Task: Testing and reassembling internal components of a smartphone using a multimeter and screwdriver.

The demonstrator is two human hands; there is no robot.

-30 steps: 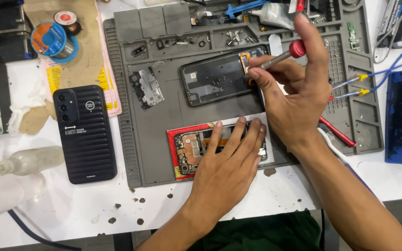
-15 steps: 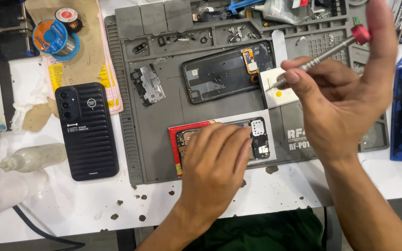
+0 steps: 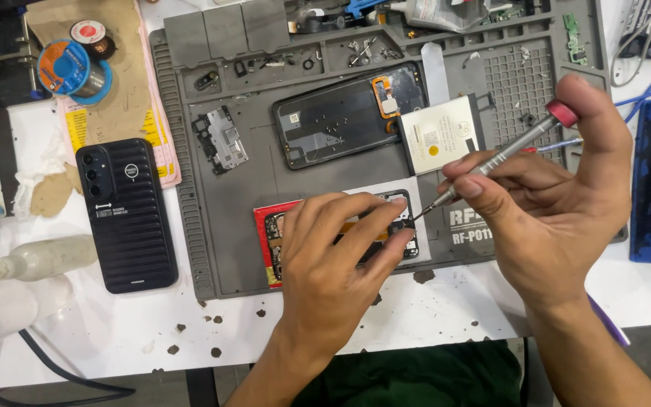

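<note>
Two hands work over an opened phone [image 3: 397,226] that lies near the front edge of a grey repair mat [image 3: 227,226], toward the front middle of the white counter [image 3: 114,339]. Its circuit boards and a red-edged frame show around the left hand [image 3: 333,264], which lies flat on top of it, fingers [image 3: 382,252] spread and pressing down rather than curled around anything. The right hand [image 3: 559,211] pinches a slim precision screwdriver [image 3: 499,154] between thumb and fingers, with the index finger capping its red end; the tip points down at the phone's right end, just beside the left fingertips.

Behind the phone on the mat lie a dark back cover [image 3: 344,113] with an orange-ringed part, a white battery [image 3: 438,136] touching its right side, and a small metal shield plate [image 3: 224,139] to its left. Tiny screws and clips sit in the mat's rear compartments. Off the mat, at the counter's left, rests a black ribbed phone case [image 3: 129,215], with a solder spool [image 3: 73,68] at the rear left corner.

Judged from this, the tip could slip off a small screw and gouge the bare board or prick the nearby fingertips, as it stands slanted and close to them. A freed screw could also roll away among the dark specks on the counter.
</note>
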